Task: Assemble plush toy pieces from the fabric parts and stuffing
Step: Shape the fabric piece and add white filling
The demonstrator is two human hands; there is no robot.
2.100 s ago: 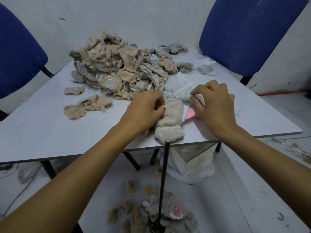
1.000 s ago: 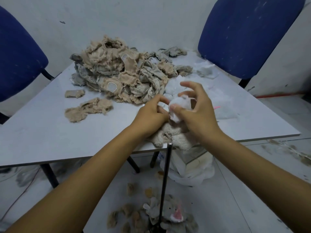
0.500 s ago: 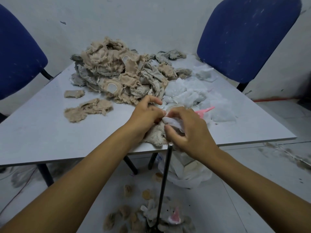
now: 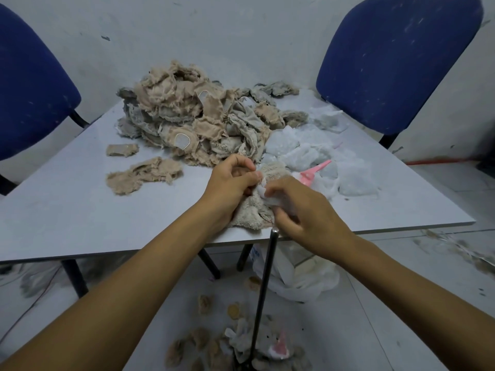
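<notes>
At the near edge of the table (image 4: 80,210), the left hand (image 4: 230,183) pinches the beige plush piece (image 4: 251,212) while the right hand (image 4: 302,210), which earlier reached toward the stuffing (image 4: 308,153), now grips a white tuft (image 4: 270,199) against it.

1 head view, close above the table (image 4: 80,210), facing forward and down.

Bare table (image 4: 67,210) left; fabric pile (image 4: 192,121) behind, stuffing (image 4: 321,156) right.
</notes>
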